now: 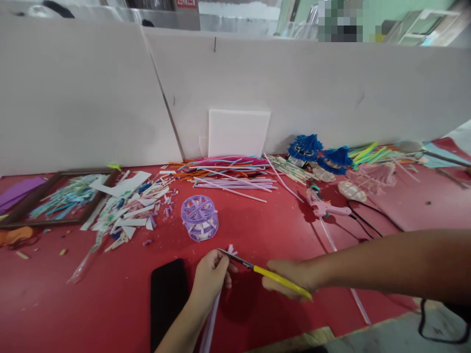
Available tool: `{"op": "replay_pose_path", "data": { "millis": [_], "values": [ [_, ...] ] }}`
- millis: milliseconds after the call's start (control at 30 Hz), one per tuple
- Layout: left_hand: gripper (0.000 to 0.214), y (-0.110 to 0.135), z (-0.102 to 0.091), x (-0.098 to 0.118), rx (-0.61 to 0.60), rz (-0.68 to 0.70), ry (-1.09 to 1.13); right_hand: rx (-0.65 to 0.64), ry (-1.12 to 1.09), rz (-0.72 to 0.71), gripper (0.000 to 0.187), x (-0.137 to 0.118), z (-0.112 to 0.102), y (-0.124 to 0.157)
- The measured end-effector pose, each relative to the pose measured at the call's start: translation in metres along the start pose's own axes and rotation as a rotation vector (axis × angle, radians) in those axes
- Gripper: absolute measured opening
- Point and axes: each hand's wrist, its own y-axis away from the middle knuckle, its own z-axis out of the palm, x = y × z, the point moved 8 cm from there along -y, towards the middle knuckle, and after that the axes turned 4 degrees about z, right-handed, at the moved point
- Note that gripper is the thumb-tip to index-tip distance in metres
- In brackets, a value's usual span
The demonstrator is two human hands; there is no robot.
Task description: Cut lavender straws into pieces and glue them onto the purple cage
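My left hand [211, 274] is closed around a pale purple straw [210, 323] whose split tip [230, 249] sticks up above the fingers. My right hand [290, 277] grips yellow-handled scissors [268, 274], and their dark blades reach left to the straw's tip. Just beyond the hands stands a small purple-and-white wheel made of straws [199, 217] on the red table [257, 220].
A black phone [168, 299] lies left of my left wrist. Loose coloured straws [231, 174], paper scraps [128, 206], a pink glue gun [326, 206] with its black cord, blue tassels [320, 152] and a framed piece [55, 198] lie further back. White partition boards [257, 88] close the far side.
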Motion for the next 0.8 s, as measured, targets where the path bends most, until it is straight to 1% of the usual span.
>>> {"op": "replay_pose_path", "data": {
  "millis": [200,333,467,667,733,800],
  "values": [
    [0.016,-0.002,0.000,-0.002,-0.015,-0.006,0.015,0.003,-0.031,0.013,0.043,0.002,0.001,-0.002],
    [0.016,-0.002,0.000,0.000,-0.032,-0.019,0.029,0.009,-0.042,-0.007,0.044,-0.001,0.001,0.004],
    [0.015,0.000,0.001,0.003,-0.037,-0.032,0.037,0.028,-0.051,0.012,0.047,-0.006,0.003,0.009],
    [0.013,0.001,0.004,0.005,-0.061,-0.037,0.043,0.151,0.006,0.067,0.036,-0.012,-0.003,0.013],
    [0.014,0.002,0.004,0.005,-0.065,-0.038,0.046,0.154,0.031,0.072,0.038,-0.014,-0.004,0.013],
    [0.013,0.002,0.004,0.005,-0.062,-0.042,0.047,0.128,0.041,0.053,0.038,-0.017,-0.003,0.014]
  ]
}}
